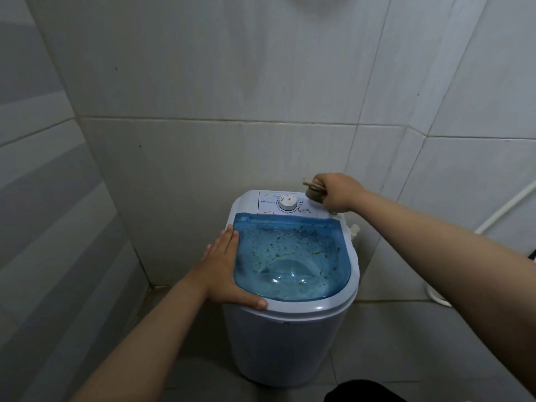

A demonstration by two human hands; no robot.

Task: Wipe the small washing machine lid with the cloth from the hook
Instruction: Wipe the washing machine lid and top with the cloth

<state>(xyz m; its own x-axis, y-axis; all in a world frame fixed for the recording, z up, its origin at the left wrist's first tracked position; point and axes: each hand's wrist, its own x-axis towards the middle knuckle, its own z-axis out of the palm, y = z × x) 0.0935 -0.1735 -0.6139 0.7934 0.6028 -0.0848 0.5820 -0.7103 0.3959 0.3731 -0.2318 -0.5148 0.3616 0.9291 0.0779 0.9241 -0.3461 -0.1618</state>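
The left hand (224, 274) lies flat on the left rim of the small washing machine (290, 329), fingers together and extended, apparently steadying it, so wiping looks underway rather than finished. The translucent blue lid (293, 256) sits shut on top of the machine in the tiled corner, still speckled with brownish-green flecks (some also dot the white panel around the dial (287, 203)). At the back right corner the right hand (338, 194) is clenched on a bunched greyish cloth (313, 191); next it likely needs to sweep forward across the lid.
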